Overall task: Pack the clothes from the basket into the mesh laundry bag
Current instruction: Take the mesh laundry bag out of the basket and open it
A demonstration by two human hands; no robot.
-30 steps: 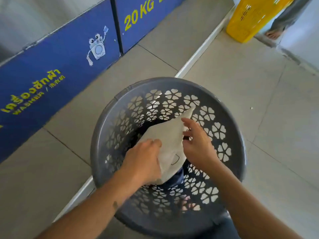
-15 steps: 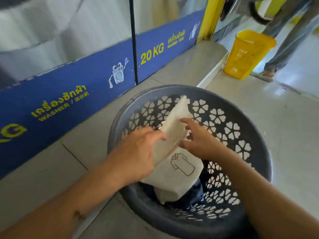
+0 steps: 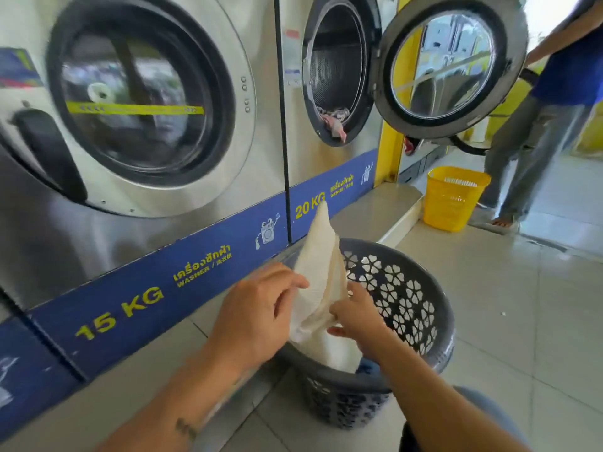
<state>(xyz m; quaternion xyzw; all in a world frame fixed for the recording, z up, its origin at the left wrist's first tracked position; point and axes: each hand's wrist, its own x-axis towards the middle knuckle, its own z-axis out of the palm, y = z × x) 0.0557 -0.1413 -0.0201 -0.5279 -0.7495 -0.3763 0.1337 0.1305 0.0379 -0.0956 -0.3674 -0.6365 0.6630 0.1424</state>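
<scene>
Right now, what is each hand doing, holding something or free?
Left hand: closed on the mesh bag, gripping its left edge.
Right hand: closed on the same bag, pinching its right edge above the basket.

mesh bag (image 3: 321,272) lifted higher, above basket (image 3: 424,324)

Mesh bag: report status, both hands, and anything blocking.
Left hand and right hand both grip the mesh laundry bag, held up over the grey basket. Dark clothes not yet packed. Nothing blocking.

Both hands (image 3: 293,318) on mesh bag (image 3: 321,272) above basket (image 3: 421,308)
</scene>
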